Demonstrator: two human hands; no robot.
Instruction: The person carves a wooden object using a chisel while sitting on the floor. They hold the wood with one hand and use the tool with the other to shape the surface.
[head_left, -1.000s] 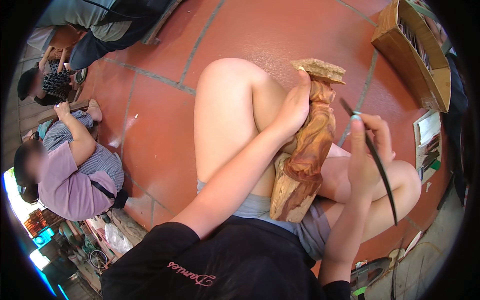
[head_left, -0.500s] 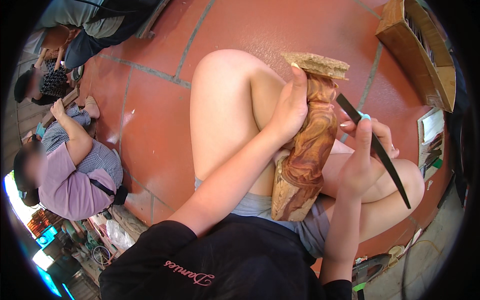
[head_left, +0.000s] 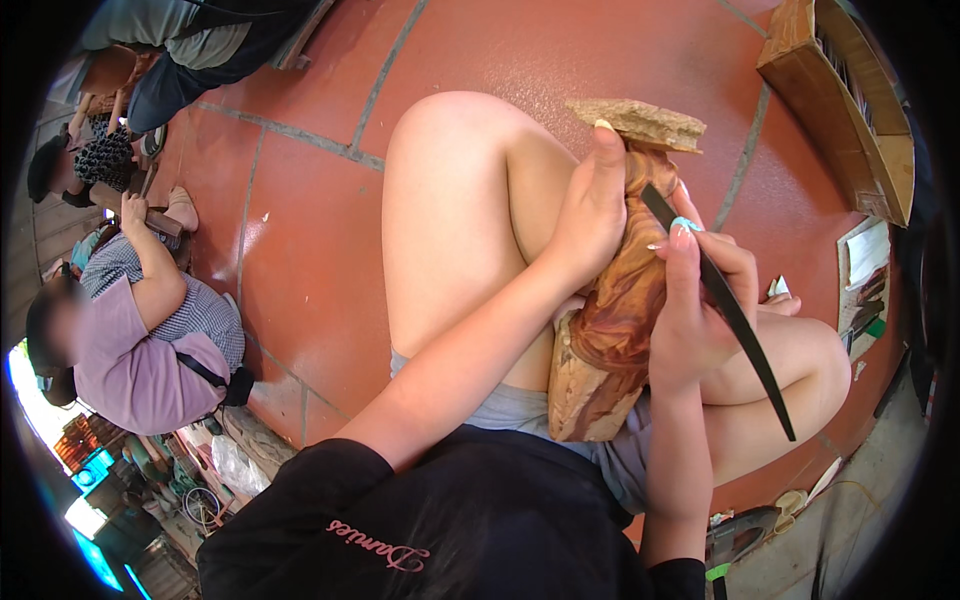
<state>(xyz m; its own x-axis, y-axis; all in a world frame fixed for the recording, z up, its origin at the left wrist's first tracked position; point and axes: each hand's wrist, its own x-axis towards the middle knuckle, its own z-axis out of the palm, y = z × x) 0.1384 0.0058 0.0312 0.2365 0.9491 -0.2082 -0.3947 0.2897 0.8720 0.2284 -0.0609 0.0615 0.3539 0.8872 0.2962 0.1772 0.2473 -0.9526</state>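
A carved piece of reddish-brown swirled wood [head_left: 625, 290] stands tilted in my lap, with a smoothed, shiny middle and rough pale ends. My left hand [head_left: 592, 222] is closed round its upper part, the thumb pointing up beside the rough pale cap. In my right hand [head_left: 700, 310] a thin dark flat file-like strip [head_left: 760, 365] is pinched between thumb and fingers. The strip's upper end lies over the carving just below the cap; whether it touches the wood is hard to tell. Its lower end sticks out past my right wrist. Some left fingers are hidden behind the wood.
A cardboard box [head_left: 835, 120] stands at the far right on the red tiled floor [head_left: 310, 215]. Below it lies a tray of small items [head_left: 865, 275]. To the left sit co-workers, one in a lilac top [head_left: 150, 365]. Tools and a cable lie at lower right.
My right hand has moved left with the dark strip, bringing its upper end from beside the carving to over it. The carving has shifted slightly right, with my left hand still round it.
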